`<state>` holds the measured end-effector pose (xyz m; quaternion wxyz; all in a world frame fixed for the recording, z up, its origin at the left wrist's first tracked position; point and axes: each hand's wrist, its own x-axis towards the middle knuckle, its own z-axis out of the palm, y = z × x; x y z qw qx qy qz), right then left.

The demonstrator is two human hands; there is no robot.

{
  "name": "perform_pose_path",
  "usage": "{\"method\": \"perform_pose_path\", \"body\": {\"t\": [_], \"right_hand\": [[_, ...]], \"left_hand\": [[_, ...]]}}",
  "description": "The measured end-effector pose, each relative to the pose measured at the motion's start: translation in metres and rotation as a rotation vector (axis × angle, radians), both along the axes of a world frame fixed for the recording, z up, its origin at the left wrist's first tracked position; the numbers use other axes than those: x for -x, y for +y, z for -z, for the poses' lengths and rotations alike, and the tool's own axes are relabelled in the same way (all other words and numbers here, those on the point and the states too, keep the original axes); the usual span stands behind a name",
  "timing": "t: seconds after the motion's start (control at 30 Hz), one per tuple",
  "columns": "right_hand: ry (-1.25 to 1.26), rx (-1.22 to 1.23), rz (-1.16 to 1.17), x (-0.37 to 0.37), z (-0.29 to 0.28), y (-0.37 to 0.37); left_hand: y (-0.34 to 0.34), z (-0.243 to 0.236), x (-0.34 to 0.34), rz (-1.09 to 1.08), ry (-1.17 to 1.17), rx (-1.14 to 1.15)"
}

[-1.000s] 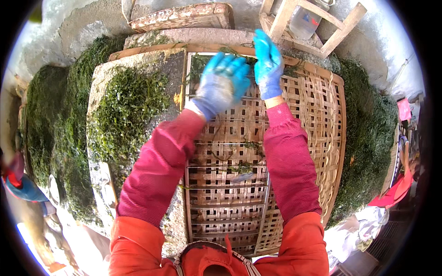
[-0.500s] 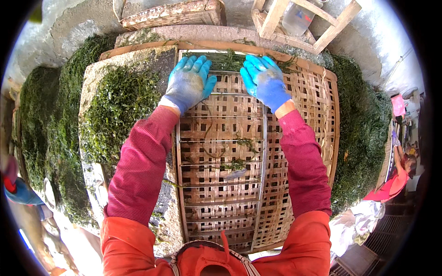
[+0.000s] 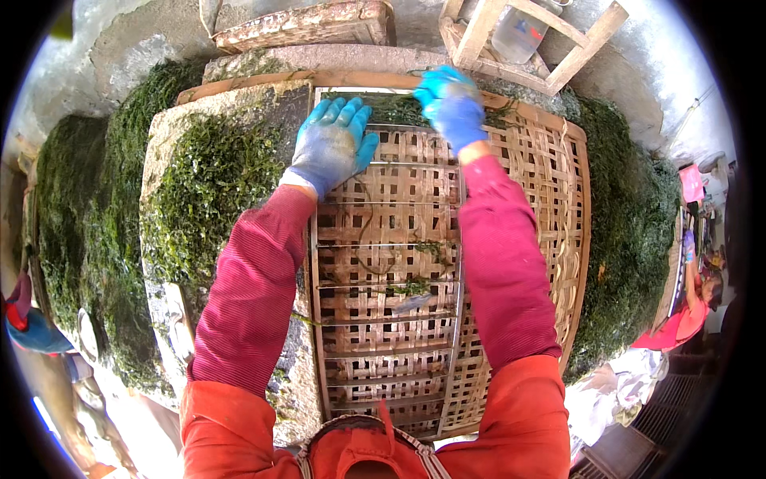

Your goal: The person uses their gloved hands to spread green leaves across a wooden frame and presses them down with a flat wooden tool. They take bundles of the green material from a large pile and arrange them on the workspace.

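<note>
My left hand (image 3: 331, 144), in a blue and grey glove, lies open, fingers spread over a strip of dark seaweed (image 3: 383, 108) at the far end of a metal slotted frame (image 3: 459, 231). My right hand (image 3: 447, 100), also gloved, is above that strip's right part, its bent fingers blurred, so what they hold is unclear. The frame rests on a woven bamboo tray (image 3: 542, 223) with stray strands on it. To the left, a pile of lighter green seaweed (image 3: 207, 184) sits on a speckled board (image 3: 163, 128).
Thick seaweed heaps (image 3: 622, 239) flank both sides. At the back stand a wooden stool frame (image 3: 558, 72), a plastic jug (image 3: 519, 32) and a weathered box (image 3: 303, 24). A co-worker in red (image 3: 678, 319) is at the right; another person's blue sleeve (image 3: 36, 331) shows at the left.
My left hand moved left and settled on the strip, staying there since half a second ago. My right hand dropped from upright onto the strip, then shifted slightly up-left, fingers bending.
</note>
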<state>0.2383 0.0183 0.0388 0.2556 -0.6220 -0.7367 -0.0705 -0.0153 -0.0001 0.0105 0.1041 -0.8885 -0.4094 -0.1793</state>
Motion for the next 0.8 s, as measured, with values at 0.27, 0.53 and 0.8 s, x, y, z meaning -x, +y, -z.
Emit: {"method": "perform_pose_path", "body": {"t": [0.27, 0.53, 0.8], "right_hand": [[0.182, -0.089, -0.118, -0.024, 0.005, -0.047], [0.151, -0.119, -0.339, 0.023, 0.025, -0.043], [0.081, -0.182, -0.601, 0.092, 0.034, 0.021]], "left_hand": [[-0.002, 0.003, -0.011, 0.000, -0.002, -0.018], [0.014, 0.003, 0.035, 0.336, -2.014, 0.523], [0.003, -0.003, 0.021, 0.232, -1.907, 0.444]]}}
